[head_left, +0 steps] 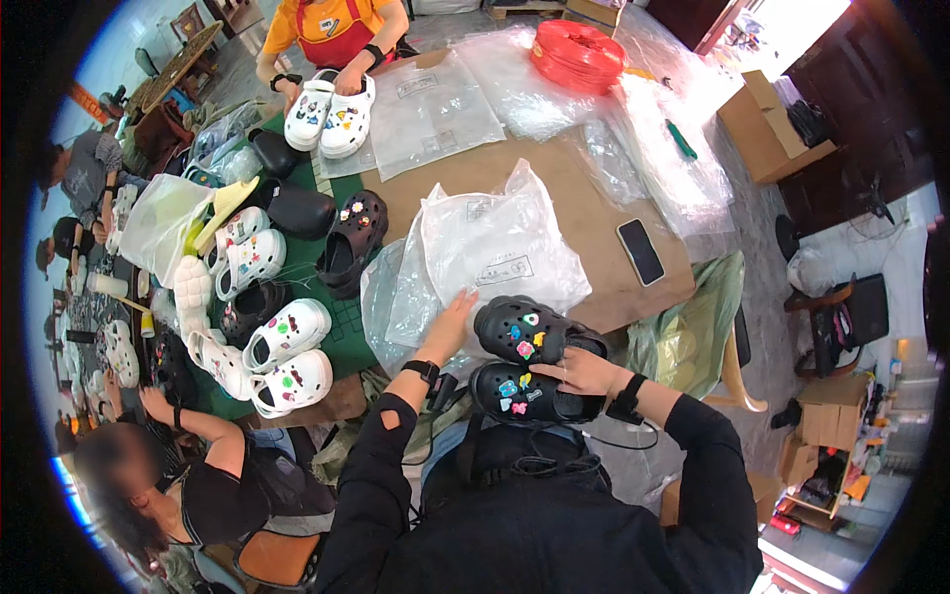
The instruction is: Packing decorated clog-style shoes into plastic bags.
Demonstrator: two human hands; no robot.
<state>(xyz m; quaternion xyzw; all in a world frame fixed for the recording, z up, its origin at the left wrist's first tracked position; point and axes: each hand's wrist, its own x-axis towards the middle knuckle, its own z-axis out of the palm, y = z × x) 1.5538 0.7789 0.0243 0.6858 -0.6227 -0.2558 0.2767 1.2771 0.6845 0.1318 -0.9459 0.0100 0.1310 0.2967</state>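
Below the centre of the frame, the right hand (582,373) is clamped on a pair of black clogs (508,337) with colourful charms. The left hand (450,327), apart from it, reaches the lower edge of a translucent bag (495,238) on the brown worktop (618,233); whether it pinches cannot be told.

I see two black, charm-studded clogs (507,331), toes left, at the table's (594,198) near edge, a wrinkled whitish bag (490,238) beyond.

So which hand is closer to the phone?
Right. The right hand, at the charm-covered black clogs, is lower in view and left of the smartphone; the left hand is farther left, by the white plastic bag.
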